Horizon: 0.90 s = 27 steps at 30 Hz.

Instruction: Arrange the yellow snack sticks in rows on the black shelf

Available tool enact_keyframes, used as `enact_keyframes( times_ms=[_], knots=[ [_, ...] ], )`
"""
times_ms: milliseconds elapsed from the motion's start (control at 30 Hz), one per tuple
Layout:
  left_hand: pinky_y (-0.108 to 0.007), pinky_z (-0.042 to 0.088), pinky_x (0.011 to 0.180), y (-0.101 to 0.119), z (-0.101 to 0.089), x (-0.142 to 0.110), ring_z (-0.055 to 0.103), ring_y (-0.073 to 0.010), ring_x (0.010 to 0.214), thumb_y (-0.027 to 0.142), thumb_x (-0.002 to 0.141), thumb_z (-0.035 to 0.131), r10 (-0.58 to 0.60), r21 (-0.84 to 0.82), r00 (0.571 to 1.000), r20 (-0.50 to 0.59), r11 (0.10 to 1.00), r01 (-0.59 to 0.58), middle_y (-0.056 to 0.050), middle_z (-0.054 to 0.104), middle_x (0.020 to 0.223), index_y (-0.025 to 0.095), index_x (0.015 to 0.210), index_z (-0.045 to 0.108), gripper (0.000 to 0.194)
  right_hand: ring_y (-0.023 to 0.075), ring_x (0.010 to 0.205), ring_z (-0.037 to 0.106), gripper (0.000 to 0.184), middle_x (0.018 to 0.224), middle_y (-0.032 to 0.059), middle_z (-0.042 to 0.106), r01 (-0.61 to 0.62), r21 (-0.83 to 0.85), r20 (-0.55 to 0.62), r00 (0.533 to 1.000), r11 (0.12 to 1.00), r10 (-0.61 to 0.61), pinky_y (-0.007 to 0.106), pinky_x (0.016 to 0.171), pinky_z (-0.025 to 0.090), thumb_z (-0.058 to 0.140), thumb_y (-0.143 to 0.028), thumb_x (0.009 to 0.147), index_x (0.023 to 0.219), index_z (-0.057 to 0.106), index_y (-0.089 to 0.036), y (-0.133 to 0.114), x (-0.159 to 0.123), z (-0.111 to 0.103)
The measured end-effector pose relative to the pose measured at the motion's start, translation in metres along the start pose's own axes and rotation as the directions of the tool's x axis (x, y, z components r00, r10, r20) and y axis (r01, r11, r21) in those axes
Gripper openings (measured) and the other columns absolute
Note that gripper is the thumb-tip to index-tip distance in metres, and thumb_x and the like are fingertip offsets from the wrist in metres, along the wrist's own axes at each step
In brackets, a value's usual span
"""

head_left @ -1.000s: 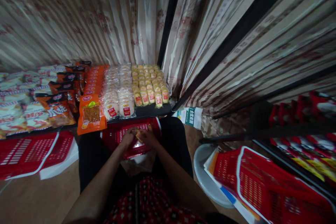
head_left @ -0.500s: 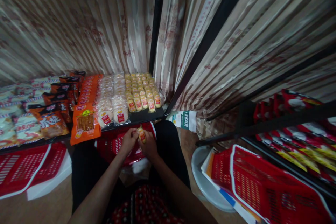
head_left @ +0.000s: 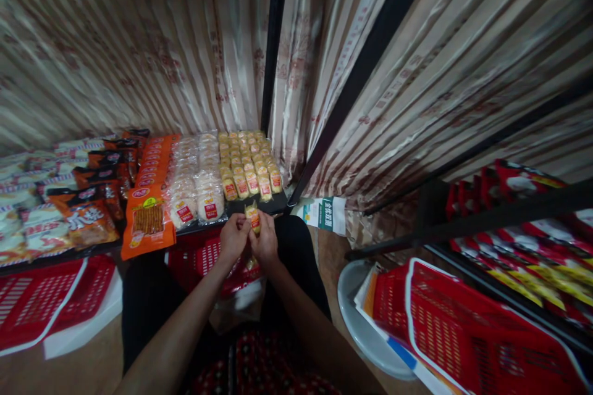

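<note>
Between my two hands is a small yellow wrapped snack [head_left: 252, 218] with a red label, standing upright at the shelf's front edge. My left hand [head_left: 235, 238] pinches its left side, and my right hand [head_left: 265, 239] grips it from the right. Just beyond, rows of matching yellow wrapped snacks [head_left: 251, 163] stand on the black shelf [head_left: 238, 205]. To their left are two rows of round white crackers [head_left: 210, 197] in clear wrap. Below my hands, a red basket [head_left: 197, 265] sits between my knees, partly hidden by my forearms.
Orange snack bags [head_left: 147, 222], black-and-orange bags [head_left: 86, 213] and white packets [head_left: 46, 228] fill the shelf's left. A dark post [head_left: 352, 86] slants up before the curtain [head_left: 194, 43]. At right are a red basket [head_left: 445, 321], a grey basin [head_left: 352, 315] and a rack of red bags [head_left: 532, 234].
Both hands have risen toward the shelf edge, bringing the small yellow snack up with them. It now stands more upright, its red label showing.
</note>
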<state>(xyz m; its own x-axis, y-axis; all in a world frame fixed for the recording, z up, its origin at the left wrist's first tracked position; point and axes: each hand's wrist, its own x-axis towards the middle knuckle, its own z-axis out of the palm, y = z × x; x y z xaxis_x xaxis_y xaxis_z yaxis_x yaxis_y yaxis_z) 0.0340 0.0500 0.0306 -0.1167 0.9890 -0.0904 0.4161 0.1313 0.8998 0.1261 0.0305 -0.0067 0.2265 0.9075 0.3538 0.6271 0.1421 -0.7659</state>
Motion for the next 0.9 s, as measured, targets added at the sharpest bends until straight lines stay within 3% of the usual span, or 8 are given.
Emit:
enact_keyframes(
  times_ms=[167,300,433,667,900],
  knots=[
    [-0.03,0.047,0.074,0.001,0.004,0.008,0.062,-0.0167,0.073,0.029,0.076,0.054,-0.022,0.025,0.999,-0.027,0.999,0.023,-0.004,0.067,0.078,0.019,0.082,0.059,0.013,0.0251,0.112,0.048,0.047,0.115,0.0162,0.05,0.003,-0.023,0.022,1.0,1.0,-0.003,0.039,0.097,0.043,0.046,-0.026,0.083,0.128,0.048,-0.011,0.0,0.006,-0.002],
    [-0.03,0.047,0.075,0.002,0.008,0.012,0.062,-0.0166,0.072,0.029,0.075,0.055,-0.019,0.007,1.0,-0.006,1.0,0.019,-0.003,0.066,0.076,0.019,0.081,0.059,0.012,0.0275,0.11,0.047,0.044,0.112,0.0158,0.053,-0.07,-0.07,0.003,0.998,0.995,0.07,0.044,0.094,0.042,0.046,-0.028,0.083,0.125,0.051,-0.013,-0.003,0.01,-0.006],
    [-0.029,0.048,0.073,0.011,0.01,0.015,0.061,-0.0155,0.07,0.028,0.076,0.055,0.0,-0.059,1.0,0.009,0.998,0.0,-0.003,0.064,0.076,0.018,0.082,0.057,0.012,0.0257,0.108,0.047,0.042,0.113,0.0133,0.056,-0.132,-0.081,-0.022,0.991,0.988,0.13,0.041,0.094,0.041,0.046,-0.026,0.084,0.125,0.051,-0.015,-0.007,0.019,-0.008],
    [-0.028,0.048,0.069,0.026,0.011,0.028,0.059,-0.014,0.066,0.023,0.074,0.055,0.015,-0.098,1.0,-0.003,0.995,-0.015,-0.002,0.061,0.075,0.016,0.082,0.055,0.011,0.0235,0.104,0.05,0.037,0.108,0.0121,0.059,-0.138,0.002,-0.04,0.99,0.99,0.138,0.04,0.094,0.041,0.046,-0.024,0.084,0.119,0.05,-0.013,-0.009,0.036,-0.003],
    [-0.031,0.048,0.074,0.014,0.014,0.047,0.059,-0.0165,0.074,0.024,0.079,0.051,0.091,0.018,0.99,-0.105,0.996,-0.089,-0.005,0.062,0.083,0.017,0.089,0.055,0.014,0.0218,0.116,0.045,0.035,0.121,0.0124,0.051,-0.071,0.067,-0.062,0.995,0.995,0.075,0.037,0.094,0.044,0.044,-0.02,0.082,0.116,0.053,-0.017,-0.001,0.035,0.005]
  ],
)
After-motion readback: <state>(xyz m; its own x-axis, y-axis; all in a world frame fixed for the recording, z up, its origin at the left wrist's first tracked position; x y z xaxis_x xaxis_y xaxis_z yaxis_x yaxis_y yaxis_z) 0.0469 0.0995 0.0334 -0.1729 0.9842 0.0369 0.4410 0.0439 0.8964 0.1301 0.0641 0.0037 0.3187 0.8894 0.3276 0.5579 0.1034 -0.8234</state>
